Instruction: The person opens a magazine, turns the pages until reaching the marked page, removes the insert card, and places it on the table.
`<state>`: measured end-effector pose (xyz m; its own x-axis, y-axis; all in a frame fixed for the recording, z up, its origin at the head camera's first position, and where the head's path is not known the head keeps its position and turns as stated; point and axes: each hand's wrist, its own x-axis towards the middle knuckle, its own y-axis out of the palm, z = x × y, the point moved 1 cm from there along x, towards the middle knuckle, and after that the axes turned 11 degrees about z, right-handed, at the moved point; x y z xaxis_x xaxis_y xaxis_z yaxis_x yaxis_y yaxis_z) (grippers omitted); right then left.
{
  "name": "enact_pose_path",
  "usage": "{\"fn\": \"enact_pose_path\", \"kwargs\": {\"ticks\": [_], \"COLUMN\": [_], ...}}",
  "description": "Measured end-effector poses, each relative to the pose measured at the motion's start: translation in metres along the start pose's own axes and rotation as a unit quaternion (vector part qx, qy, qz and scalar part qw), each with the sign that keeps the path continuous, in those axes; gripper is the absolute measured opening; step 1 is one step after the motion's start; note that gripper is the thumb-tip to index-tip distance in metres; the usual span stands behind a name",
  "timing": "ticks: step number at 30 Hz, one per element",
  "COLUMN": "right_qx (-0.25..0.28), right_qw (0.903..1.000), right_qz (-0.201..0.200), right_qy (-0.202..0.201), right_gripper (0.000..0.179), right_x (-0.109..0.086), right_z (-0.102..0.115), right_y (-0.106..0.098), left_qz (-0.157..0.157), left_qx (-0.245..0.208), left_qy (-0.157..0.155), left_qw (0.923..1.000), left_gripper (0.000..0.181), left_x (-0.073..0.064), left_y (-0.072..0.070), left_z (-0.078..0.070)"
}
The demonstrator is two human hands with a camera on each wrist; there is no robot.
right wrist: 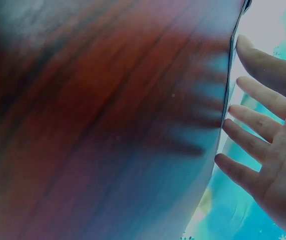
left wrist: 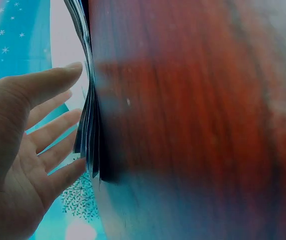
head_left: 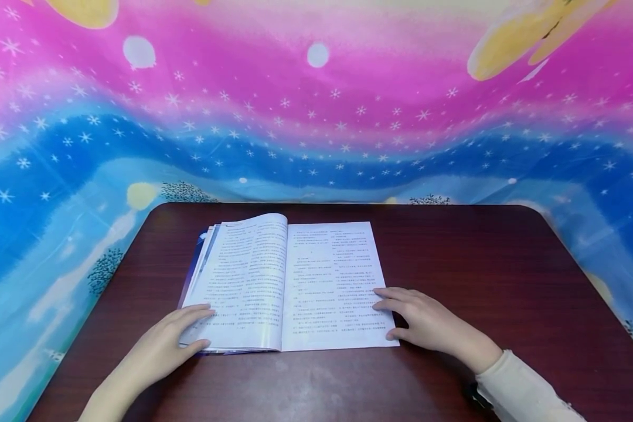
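Note:
An open magazine [head_left: 332,281] with columns of small print lies on the dark wooden table [head_left: 453,246]. Its left side is a thicker stack of pages bowing up toward the spine; the right page lies flat. My left hand [head_left: 160,343] rests at the lower left corner, fingers spread over the page margin. In the left wrist view the layered page edges [left wrist: 88,135] show beside the fingertips. On the other side, my right hand [head_left: 427,319] touches the right page's outer edge with extended, parted fingertips. Neither hand grips anything.
A pink and blue cloth [head_left: 316,129] with snowflakes hangs behind and around the table. A pale sleeve [head_left: 527,387] covers the right forearm, with a dark band [head_left: 477,396] near that wrist.

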<state>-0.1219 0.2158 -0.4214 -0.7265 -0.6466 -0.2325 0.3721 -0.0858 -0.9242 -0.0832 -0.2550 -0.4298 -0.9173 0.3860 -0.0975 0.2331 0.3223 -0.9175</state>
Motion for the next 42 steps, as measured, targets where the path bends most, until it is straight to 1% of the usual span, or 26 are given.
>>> {"fn": "enact_pose_path", "kwargs": {"ticks": [10, 16, 22, 25, 30, 33, 42], "right_qx": [0.001, 0.002, 0.003, 0.01, 0.034, 0.044, 0.055], "right_qw": [1.0, 1.0, 0.9997, 0.9996, 0.9989, 0.9981, 0.9945], "right_qz": [-0.001, -0.006, -0.022, -0.027, -0.032, -0.043, -0.087], "right_qy": [-0.002, -0.001, -0.003, -0.004, 0.006, 0.005, -0.019], "right_gripper": [0.05, 0.047, 0.041, 0.039, 0.037, 0.037, 0.032], "right_x": [0.0, 0.001, 0.004, 0.005, 0.006, 0.008, 0.012], "right_z": [0.001, 0.002, 0.005, 0.006, 0.006, 0.005, 0.008], "right_y": [-0.001, -0.002, -0.004, -0.006, -0.009, -0.012, -0.021], "left_qz": [0.016, 0.013, 0.012, 0.013, 0.013, 0.011, 0.005], "left_qx": [0.003, 0.002, 0.003, 0.002, 0.004, 0.006, 0.018], "left_qy": [-0.009, -0.006, -0.007, -0.007, -0.008, -0.006, -0.005], "left_qw": [0.9998, 0.9999, 0.9999, 0.9999, 0.9999, 0.9999, 0.9998], "left_gripper": [0.05, 0.047, 0.047, 0.047, 0.046, 0.046, 0.045], "left_x": [0.002, 0.002, 0.002, 0.002, 0.002, 0.002, 0.001], "left_y": [0.001, 0.002, 0.003, 0.003, 0.003, 0.003, 0.001], "left_z": [0.001, 0.002, 0.002, 0.001, 0.001, 0.001, -0.004]}}
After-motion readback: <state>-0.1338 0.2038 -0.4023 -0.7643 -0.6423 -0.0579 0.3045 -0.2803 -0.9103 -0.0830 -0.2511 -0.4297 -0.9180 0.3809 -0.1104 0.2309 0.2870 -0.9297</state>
